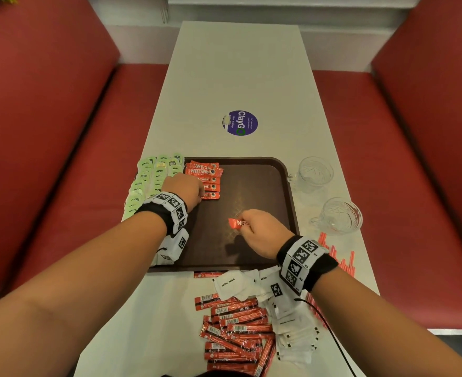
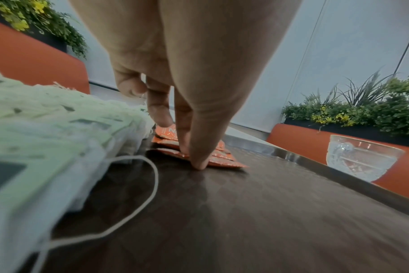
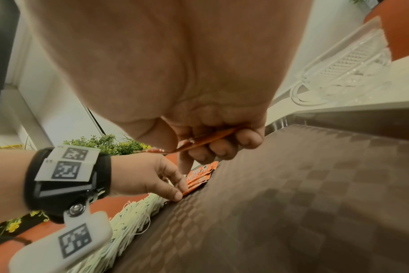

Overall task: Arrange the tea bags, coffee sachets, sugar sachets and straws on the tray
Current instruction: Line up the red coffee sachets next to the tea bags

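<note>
Along the left edge of the tray (image 1: 262, 262), the tea bags (image 1: 148, 180) are laid in overlapping green rows, and beside them a short column of coffee sachets (image 1: 206, 176) is begun. The nearest sachet of that column is pressed flat by the extended fingertips of the left hand (image 1: 185, 190). Further right, over the bare middle of the tray, one more coffee sachet (image 1: 235, 223) is pinched between thumb and curled fingers of the right hand (image 1: 262, 232).

Much is judged left: a loose heap of coffee sachets (image 1: 238, 336) and the sugar sachets (image 1: 292, 327) lie on the table (image 1: 240, 63) near the body, and the straws (image 1: 341, 257) lie to the right of the tray, none yet placed.

Two glass cups (image 1: 333, 205) are seen to the right of the tray. A round purple sticker (image 1: 240, 123) is fixed beyond it. Red bench seats (image 1: 47, 131) flank the pale table.
</note>
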Motion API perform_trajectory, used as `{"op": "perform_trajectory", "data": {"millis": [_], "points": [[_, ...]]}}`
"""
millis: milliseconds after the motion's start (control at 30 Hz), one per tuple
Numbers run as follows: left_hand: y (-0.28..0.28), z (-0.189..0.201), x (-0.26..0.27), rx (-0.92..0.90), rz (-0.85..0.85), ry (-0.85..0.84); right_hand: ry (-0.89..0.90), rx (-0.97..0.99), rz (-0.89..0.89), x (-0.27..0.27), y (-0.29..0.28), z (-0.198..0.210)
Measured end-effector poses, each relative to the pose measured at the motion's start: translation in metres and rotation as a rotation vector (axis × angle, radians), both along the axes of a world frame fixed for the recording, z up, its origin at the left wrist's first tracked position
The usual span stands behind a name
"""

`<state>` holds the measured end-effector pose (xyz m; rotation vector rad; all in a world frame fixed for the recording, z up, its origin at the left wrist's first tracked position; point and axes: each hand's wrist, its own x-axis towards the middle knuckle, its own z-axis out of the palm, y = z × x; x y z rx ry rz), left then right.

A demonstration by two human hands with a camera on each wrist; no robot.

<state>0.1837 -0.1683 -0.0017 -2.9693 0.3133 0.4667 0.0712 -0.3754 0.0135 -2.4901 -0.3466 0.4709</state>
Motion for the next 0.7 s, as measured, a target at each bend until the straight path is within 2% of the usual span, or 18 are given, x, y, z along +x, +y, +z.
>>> {"op": "perform_trajectory", "data": {"millis": [200, 267, 367, 467, 567, 700], "points": [[-0.003, 0.003, 0.006, -0.004, -0.016, -0.002, -0.032, 0.009, -0.031, 0.003, -0.001, 0.002], [-0.004, 0.005, 0.004, -0.034, -0.032, -0.052, -0.032, 0.028, -0.03, 0.003, -0.002, 0.0], [-0.009, 0.013, -0.007, -0.28, -0.084, -0.114, -0.021, 0.05, -0.039, 0.004, -0.001, -0.002], [-0.015, 0.027, -0.025, -0.577, -0.205, 0.063, -0.015, 0.083, -0.059, 0.005, -0.001, -0.002], [-0.016, 0.032, -0.041, -0.553, -0.345, 0.154, -0.024, 0.107, -0.07, 0.006, 0.001, 0.0], [-0.005, 0.028, -0.046, -0.514, -0.313, 0.098, -0.046, 0.075, -0.073, 0.008, 0.0, 0.001]]}}
